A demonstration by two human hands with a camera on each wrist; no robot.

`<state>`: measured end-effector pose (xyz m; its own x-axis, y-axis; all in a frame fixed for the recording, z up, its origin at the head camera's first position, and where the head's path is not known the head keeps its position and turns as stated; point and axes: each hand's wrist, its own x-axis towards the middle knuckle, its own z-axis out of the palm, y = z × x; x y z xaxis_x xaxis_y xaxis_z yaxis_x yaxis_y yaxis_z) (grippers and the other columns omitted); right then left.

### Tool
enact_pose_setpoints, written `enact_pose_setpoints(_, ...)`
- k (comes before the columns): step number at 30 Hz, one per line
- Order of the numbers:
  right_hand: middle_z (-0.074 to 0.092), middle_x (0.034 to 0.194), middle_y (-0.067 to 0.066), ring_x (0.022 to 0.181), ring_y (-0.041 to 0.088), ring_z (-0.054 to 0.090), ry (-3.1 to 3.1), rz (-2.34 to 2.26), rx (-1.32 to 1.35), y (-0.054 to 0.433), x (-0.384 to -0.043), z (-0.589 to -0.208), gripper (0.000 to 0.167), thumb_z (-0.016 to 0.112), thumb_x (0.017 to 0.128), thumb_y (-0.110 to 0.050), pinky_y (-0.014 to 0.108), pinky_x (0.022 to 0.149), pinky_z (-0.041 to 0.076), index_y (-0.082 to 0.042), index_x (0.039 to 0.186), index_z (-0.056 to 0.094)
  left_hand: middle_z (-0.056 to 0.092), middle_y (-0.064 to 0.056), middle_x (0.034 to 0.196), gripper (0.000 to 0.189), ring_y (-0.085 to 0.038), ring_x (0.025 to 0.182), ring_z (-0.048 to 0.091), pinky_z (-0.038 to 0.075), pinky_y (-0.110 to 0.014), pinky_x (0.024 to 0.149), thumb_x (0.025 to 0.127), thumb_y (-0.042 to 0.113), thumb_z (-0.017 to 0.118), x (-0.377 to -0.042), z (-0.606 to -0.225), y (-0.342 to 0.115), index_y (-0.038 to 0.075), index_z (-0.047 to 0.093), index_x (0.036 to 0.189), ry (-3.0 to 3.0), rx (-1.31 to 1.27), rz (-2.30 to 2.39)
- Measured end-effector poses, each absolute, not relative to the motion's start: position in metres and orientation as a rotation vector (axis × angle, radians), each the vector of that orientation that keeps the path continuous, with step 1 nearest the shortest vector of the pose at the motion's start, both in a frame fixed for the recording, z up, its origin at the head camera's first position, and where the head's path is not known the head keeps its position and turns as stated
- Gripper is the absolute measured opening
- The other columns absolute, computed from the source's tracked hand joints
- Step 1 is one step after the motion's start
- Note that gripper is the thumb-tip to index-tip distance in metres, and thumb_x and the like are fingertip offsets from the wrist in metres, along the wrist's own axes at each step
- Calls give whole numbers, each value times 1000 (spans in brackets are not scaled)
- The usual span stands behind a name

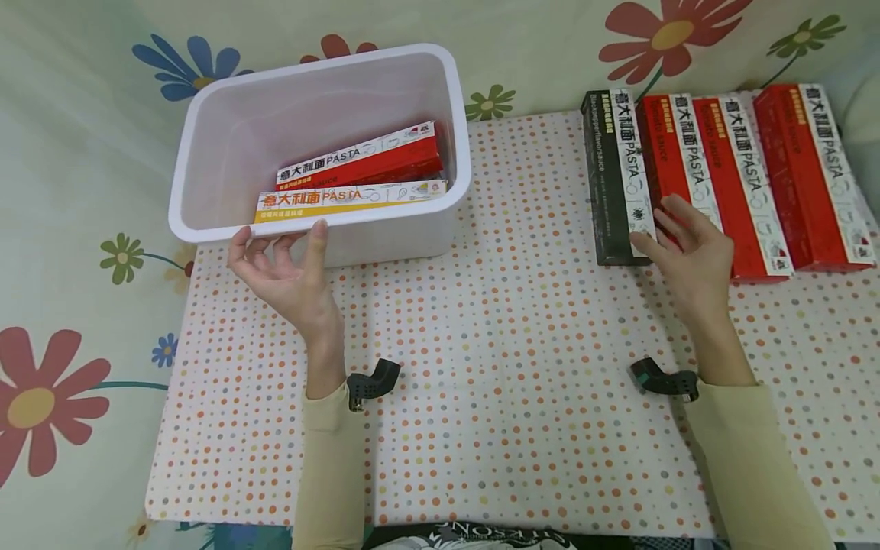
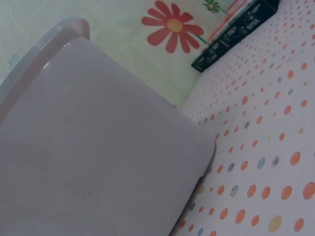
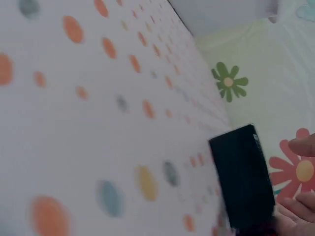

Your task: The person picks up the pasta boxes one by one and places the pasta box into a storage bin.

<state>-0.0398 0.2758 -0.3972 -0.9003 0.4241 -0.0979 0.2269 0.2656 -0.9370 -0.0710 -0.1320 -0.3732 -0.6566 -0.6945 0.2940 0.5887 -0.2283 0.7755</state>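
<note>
A white plastic bin (image 1: 385, 237) stands at the back left, holding a red pasta box (image 1: 406, 159) and a yellow pasta box (image 1: 351, 200). At its near rim, my left hand (image 1: 289, 267) grips the edge, thumb tip over the rim and fingers along it. Over to the right, my right hand (image 1: 694, 256) is at the near end of a black pasta box (image 1: 608, 191). Its thumb hovers over the box's white strip, and its fingers reach down by the side facing the red boxes. In the right wrist view the thumb (image 3: 302, 146) stands apart from the black box (image 3: 243, 179).
Right of the black box lie a red pasta box (image 1: 663, 137), another red box (image 1: 722, 153) and, past a small gap, a third red box (image 1: 797, 176). A dotted cloth (image 1: 509, 367) covers the table. Behind it hangs a flowered curtain (image 1: 543, 46).
</note>
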Motion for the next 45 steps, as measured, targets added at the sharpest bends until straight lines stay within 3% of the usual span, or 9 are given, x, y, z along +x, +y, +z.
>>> enact_pose_setpoints(5,29,171,4,156,14,28,-2344,1769,-605,266,-38,-405,86,76,93,-6,16,120,28,-9,165,28,53,-21,117,75,-38,96,61,60,-38,88,72,-12,84,-71,-373,-133,-2,37,131,-1166,143,-1975)
enact_pose_setpoints(10,27,171,4,156,11,27,-2466,1553,-582,255,-37,-415,92,80,91,-13,20,125,24,-9,165,25,52,-21,116,75,-38,95,61,60,-38,87,72,-13,84,-71,-372,-132,-1,38,129,-1150,153,-1985)
enact_pose_setpoints(19,28,171,5,154,21,28,-2589,1393,-683,249,-38,-423,102,84,88,-29,35,128,24,-16,167,20,51,-21,116,77,-38,95,61,60,-38,87,71,-13,85,-72,-373,-133,-2,37,130,-1159,153,-1973)
enact_pose_setpoints(28,28,170,-1,151,9,29,-2504,1449,-613,243,-38,-432,107,87,86,-24,25,124,24,-15,167,17,51,-21,116,76,-38,95,61,60,-39,86,71,-13,84,-73,-372,-134,-1,37,129,-1164,147,-1979)
enact_pose_setpoints(39,37,164,4,146,17,38,-2536,1348,-631,242,-45,-433,111,91,81,-31,31,121,31,-16,166,22,51,-21,117,79,-39,97,60,60,-42,89,73,-10,85,-71,-372,-133,-6,34,133,-1180,143,-1960)
enact_pose_setpoints(45,43,160,6,140,19,43,-2521,1321,-632,241,-48,-435,105,90,82,-24,32,118,35,-15,165,27,52,-21,118,80,-39,98,61,59,-43,91,72,-11,85,-71,-372,-133,-5,34,133,-1177,144,-1964)
